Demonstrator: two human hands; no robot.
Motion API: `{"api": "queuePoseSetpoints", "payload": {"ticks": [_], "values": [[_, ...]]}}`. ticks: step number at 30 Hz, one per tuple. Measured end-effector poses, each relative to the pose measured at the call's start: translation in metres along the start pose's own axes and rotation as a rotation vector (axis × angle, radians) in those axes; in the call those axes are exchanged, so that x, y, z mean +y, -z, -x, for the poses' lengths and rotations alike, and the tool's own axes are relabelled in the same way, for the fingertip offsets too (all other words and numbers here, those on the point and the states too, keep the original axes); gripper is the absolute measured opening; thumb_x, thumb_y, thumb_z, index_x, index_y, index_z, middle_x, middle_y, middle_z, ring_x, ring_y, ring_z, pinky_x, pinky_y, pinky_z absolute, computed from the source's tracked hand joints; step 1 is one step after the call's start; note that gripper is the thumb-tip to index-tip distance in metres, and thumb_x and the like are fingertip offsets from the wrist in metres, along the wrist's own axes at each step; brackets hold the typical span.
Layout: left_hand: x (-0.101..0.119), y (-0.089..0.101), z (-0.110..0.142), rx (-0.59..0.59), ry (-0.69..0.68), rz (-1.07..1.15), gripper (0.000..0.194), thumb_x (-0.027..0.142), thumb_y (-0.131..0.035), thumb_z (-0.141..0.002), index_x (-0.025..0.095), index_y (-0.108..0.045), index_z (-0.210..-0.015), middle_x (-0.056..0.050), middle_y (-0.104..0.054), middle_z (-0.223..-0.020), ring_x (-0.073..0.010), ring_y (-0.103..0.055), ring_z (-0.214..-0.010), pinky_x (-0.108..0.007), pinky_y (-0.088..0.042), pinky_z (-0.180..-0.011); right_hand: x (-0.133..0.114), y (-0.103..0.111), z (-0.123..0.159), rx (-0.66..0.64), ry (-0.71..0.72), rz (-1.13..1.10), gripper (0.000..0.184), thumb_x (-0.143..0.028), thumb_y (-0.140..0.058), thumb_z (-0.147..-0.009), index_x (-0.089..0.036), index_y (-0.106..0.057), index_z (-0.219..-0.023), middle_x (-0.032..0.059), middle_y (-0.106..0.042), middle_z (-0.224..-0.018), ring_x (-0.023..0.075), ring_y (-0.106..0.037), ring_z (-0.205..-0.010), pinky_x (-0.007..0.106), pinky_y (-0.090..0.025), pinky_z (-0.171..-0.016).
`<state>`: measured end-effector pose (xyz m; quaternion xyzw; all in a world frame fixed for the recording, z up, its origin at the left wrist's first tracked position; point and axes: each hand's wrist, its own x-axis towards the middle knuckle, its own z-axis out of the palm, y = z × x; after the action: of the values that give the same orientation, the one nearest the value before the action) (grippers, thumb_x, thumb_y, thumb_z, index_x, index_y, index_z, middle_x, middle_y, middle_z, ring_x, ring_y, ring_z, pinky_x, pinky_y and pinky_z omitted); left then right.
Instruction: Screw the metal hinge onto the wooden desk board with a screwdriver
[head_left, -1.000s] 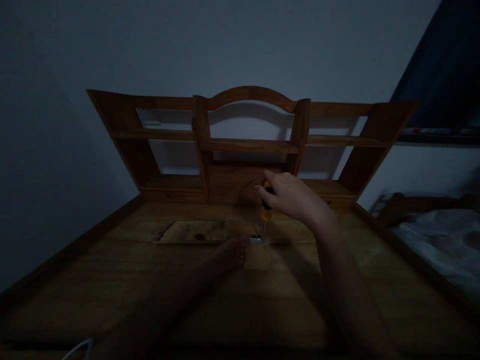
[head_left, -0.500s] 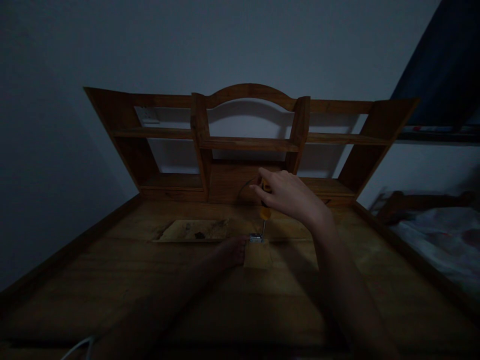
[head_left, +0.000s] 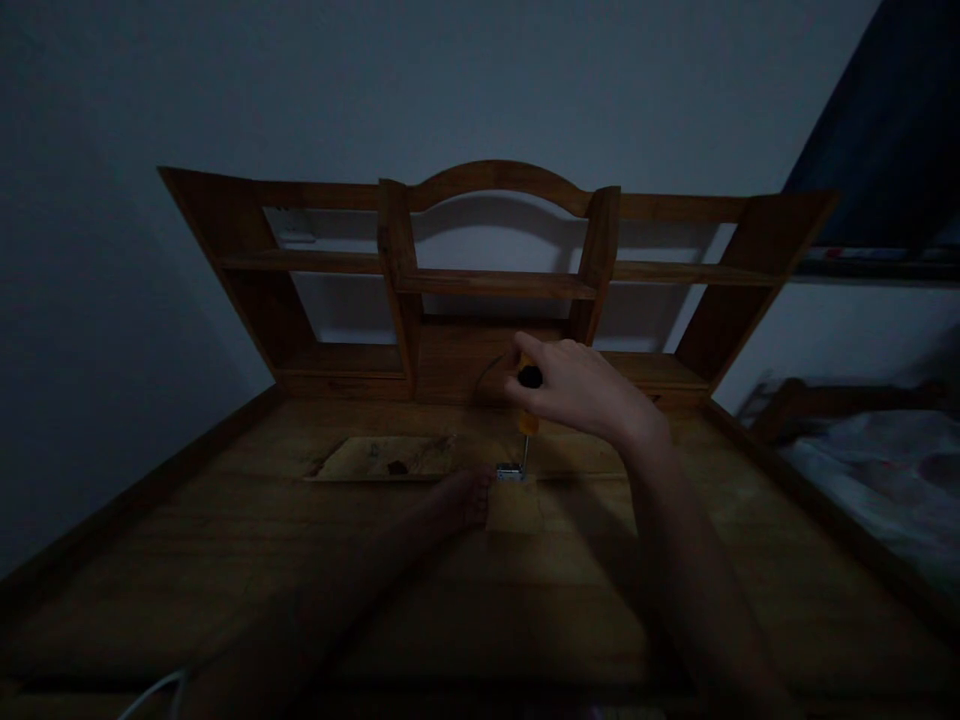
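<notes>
In my right hand [head_left: 574, 385] is a screwdriver [head_left: 529, 421] with a yellow and black handle, held upright between thumb and fingers. Its thin shaft points down to the right end of a small shiny metal piece [head_left: 510, 470], perhaps a hinge. That metal piece lies at the far edge of a small pale wooden block [head_left: 514, 508] on the wooden desk top [head_left: 420, 620]. Low at the block's left side, my left hand [head_left: 463, 499] is closed, its fingertips against the block and the metal piece. Shadow hides part of its grip.
A wooden shelf unit [head_left: 495, 285] rises along the back of the desk. Left of my hands lies a flat rough-edged patch of pale wood [head_left: 386, 457] with a dark spot. A white cable [head_left: 155, 688] shows at lower left. Beyond the right edge is pale bedding [head_left: 877, 470].
The screwdriver handle has turned a little in my right hand, its black part now showing more. My left hand stays at the block. The view has shifted slightly.
</notes>
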<state>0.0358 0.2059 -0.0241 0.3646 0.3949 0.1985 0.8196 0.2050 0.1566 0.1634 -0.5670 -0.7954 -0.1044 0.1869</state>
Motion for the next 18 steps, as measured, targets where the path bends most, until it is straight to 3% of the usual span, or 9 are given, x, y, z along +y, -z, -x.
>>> {"api": "queuePoseSetpoints", "payload": {"ticks": [5, 12, 18], "values": [[0.0004, 0.001, 0.0004, -0.015, 0.016, 0.048, 0.018, 0.02, -0.05, -0.091, 0.011, -0.066, -0.089, -0.008, -0.07, -0.079, -0.0158, -0.064, -0.07, -0.025, -0.048, -0.072, 0.0021, 0.002, 0.0009, -0.037, 0.043, -0.043, 0.021, -0.035, -0.049, -0.09, -0.019, -0.057, -0.101, 0.0072, -0.068, -0.093, 0.0217, -0.063, -0.086, 0.031, -0.039, -0.073], [-0.0009, 0.0031, -0.0025, -0.06, 0.03, 0.028, 0.022, 0.024, -0.052, -0.092, 0.009, -0.066, -0.1, -0.009, -0.071, -0.088, -0.0179, -0.065, -0.078, -0.03, -0.049, -0.08, -0.0028, 0.001, 0.0006, -0.018, 0.007, -0.01, 0.031, -0.047, -0.044, -0.094, -0.019, -0.054, -0.104, 0.007, -0.066, -0.087, 0.0216, -0.062, -0.08, 0.03, -0.037, -0.068], [-0.002, 0.0055, -0.0042, -0.067, 0.021, -0.012, 0.019, 0.023, -0.052, -0.09, 0.01, -0.066, -0.095, -0.009, -0.069, -0.085, -0.0178, -0.065, -0.077, -0.029, -0.049, -0.079, -0.0032, 0.002, 0.0001, -0.021, 0.065, -0.053, 0.017, -0.034, -0.05, -0.089, -0.019, -0.054, -0.097, 0.0069, -0.066, -0.098, 0.0207, -0.061, -0.088, 0.03, -0.039, -0.075]]}}
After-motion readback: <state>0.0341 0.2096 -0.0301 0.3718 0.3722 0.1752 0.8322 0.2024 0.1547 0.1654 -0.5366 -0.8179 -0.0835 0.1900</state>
